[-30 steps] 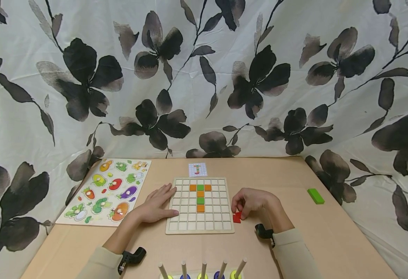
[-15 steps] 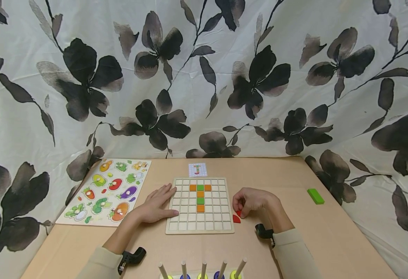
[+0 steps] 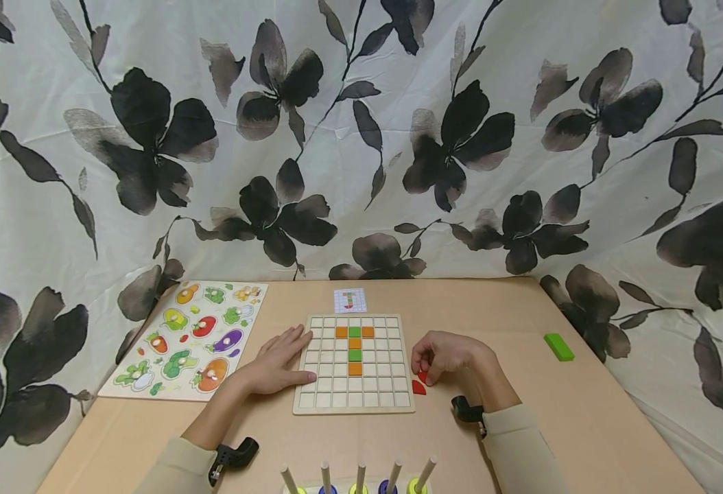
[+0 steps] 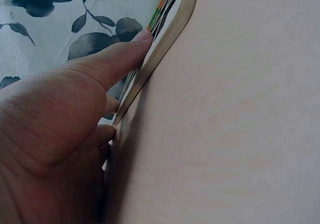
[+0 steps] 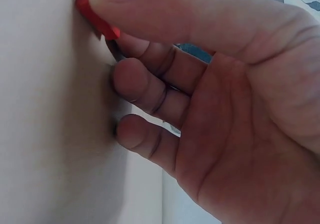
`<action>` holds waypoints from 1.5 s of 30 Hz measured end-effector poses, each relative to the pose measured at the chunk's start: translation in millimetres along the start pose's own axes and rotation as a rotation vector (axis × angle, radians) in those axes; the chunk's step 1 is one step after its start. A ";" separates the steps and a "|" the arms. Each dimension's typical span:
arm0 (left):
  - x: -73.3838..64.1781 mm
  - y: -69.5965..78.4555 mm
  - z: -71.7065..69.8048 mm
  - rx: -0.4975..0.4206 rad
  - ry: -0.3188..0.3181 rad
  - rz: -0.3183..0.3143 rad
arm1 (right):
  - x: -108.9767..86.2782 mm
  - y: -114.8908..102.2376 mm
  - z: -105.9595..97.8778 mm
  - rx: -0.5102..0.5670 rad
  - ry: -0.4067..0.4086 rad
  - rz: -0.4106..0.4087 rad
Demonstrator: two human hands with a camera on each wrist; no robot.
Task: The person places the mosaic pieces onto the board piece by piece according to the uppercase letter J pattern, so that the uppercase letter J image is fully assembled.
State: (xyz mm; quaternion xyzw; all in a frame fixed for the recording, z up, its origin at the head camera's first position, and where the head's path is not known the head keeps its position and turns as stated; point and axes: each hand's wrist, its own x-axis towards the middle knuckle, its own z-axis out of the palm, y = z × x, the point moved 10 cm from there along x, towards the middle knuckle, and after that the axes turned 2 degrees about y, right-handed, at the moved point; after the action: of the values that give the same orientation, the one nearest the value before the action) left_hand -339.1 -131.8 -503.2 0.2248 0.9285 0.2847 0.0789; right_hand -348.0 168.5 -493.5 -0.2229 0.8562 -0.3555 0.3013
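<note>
The left hand [image 3: 278, 363] lies with fingers spread along the left side of a wooden grid board [image 3: 324, 403]; in the left wrist view its thumb [image 4: 125, 53] is over the board's edge. Orange and green square tiles [image 3: 355, 355] form a T in the grid. Just right of the board, the right hand [image 3: 451, 357] has its fingers curled and pinches a small red piece [image 3: 422, 377], partly hidden by thumb and fingertips. The right wrist view shows this red piece [image 5: 97, 16] at the thumb tip, low over the table. A red quarter-circle piece [image 3: 419, 387] lies beside it.
Behind the board lies a small pattern card [image 3: 350, 300]. A vegetable picture board [image 3: 170, 343] is at the left and a green block [image 3: 560, 348] at the right. A rack of wooden pegs [image 3: 361, 477] with coloured rings stands at the near edge.
The two red pieces, overlapping earlier, have come apart; the one at the right fingertips has shifted slightly away from the other. The left hand has stayed on the board.
</note>
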 end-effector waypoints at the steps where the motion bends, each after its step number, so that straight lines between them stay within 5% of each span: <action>1: 0.0 -0.1 0.0 0.003 0.000 0.001 | -0.4 -0.9 -0.1 -0.003 0.001 0.002; 24: -0.3 -0.2 0.2 0.005 -0.004 0.009 | -0.8 -4.1 -11.4 -0.033 0.067 -0.061; 37: -2.1 2.0 -0.7 -0.006 -0.007 0.002 | -8.3 -22.3 -32.4 -0.093 0.223 -0.167; 45: -1.8 1.8 -0.9 -0.005 -0.005 0.000 | -1.3 -42.4 -34.4 -0.029 0.311 -0.236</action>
State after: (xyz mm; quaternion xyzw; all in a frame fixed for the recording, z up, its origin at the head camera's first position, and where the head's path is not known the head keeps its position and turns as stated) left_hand -337.1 -131.8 -501.3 0.2255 0.9275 0.2866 0.0818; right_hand -363.1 158.1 -442.0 -0.2684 0.8655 -0.4061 0.1182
